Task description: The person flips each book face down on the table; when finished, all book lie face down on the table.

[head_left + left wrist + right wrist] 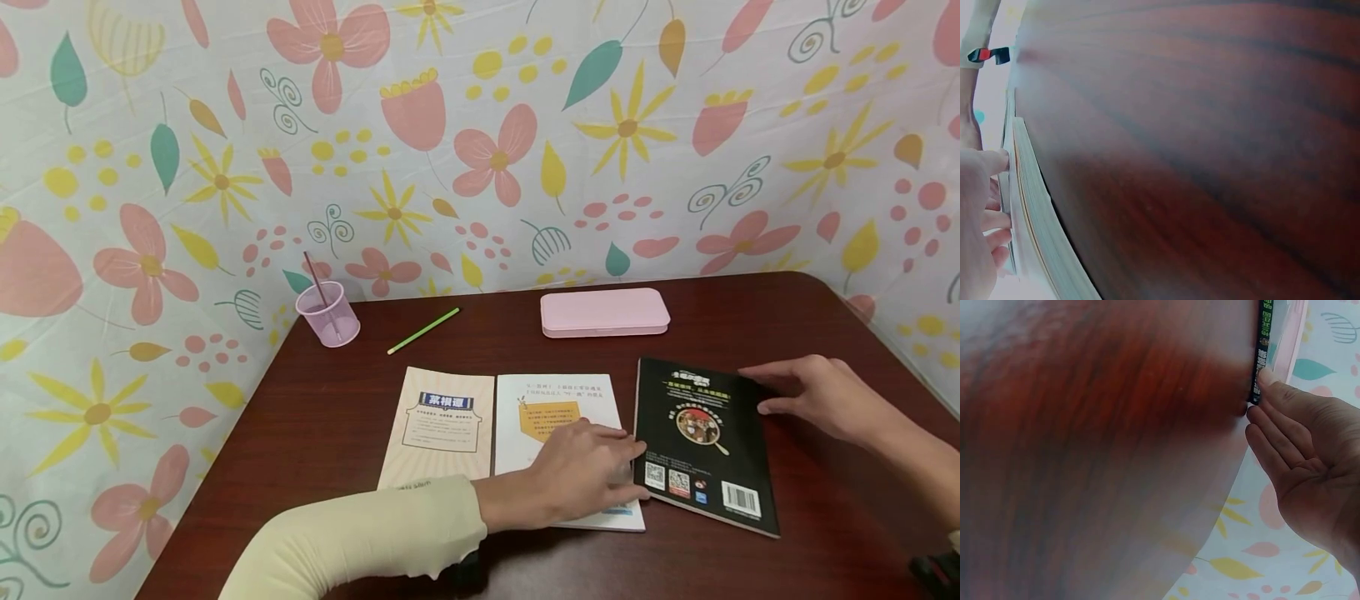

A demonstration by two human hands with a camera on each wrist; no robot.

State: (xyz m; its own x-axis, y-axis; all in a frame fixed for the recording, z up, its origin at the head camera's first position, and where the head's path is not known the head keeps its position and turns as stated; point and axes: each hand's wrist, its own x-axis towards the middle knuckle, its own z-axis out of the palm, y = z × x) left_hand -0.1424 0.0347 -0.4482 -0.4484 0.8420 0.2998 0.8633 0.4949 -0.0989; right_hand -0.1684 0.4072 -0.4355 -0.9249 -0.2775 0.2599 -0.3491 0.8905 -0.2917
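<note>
On the table a black book [697, 471] lies back cover up, slightly turned. My left hand [572, 479] reaches across a white book [528, 417], its fingertips right at the black book's left edge and lower left corner. At the upper right corner, my right hand [825, 396] has its extended fingers and thumb against the edge. The right wrist view shows that thumb [1282, 390] along the black book's spine [1261, 362]. A cream book [442, 454] lies left of the white one, partly behind my left sleeve. Page edges [1041, 206] show beside the hand in the left wrist view.
A pink pencil case [603, 312] lies behind the books. Farther left are a green pencil [423, 331] and a pink cup [330, 325] holding a thin dark red stick [315, 279]. A flowered cloth [465, 167] stands along the dark wooden table's [300, 433] back.
</note>
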